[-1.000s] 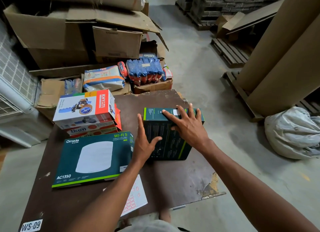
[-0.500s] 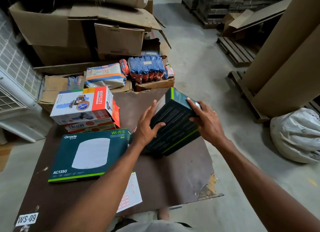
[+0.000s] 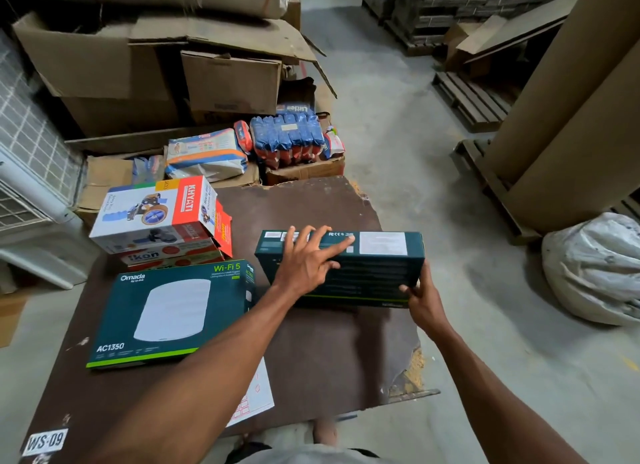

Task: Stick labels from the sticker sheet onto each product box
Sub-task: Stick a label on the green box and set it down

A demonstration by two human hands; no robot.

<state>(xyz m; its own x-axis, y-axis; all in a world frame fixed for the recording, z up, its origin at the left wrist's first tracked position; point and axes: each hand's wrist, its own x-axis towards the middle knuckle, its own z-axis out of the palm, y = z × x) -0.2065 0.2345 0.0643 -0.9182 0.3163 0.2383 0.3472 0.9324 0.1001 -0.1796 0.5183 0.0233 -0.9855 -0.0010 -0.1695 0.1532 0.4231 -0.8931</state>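
1. Sticker sheet (image 3: 254,399) lies flat at the near edge of the brown table (image 3: 329,352), mostly hidden under the left forearm, with red-outlined labels showing.
2. Both bare forearms reach forward from the bottom of the view, the left crossing over the sheet and the right coming in from the lower right.
3. Right hand (image 3: 424,299) grips the near right corner of the dark green product box (image 3: 377,273), its fingers curled round the lower edge.
4. Left hand (image 3: 306,262) lies spread over the box's top left part, fingers straight and fanned, pressing on the upper face beside a white printed label (image 3: 383,243).
5. That box stands on its long edge near the table's middle, its narrow side up.
6. Just to its left the Omada box (image 3: 169,313) lies flat.
7. Farther back on the left, the Khyati box (image 3: 156,212) sits on a stack of red and white boxes (image 3: 166,255).
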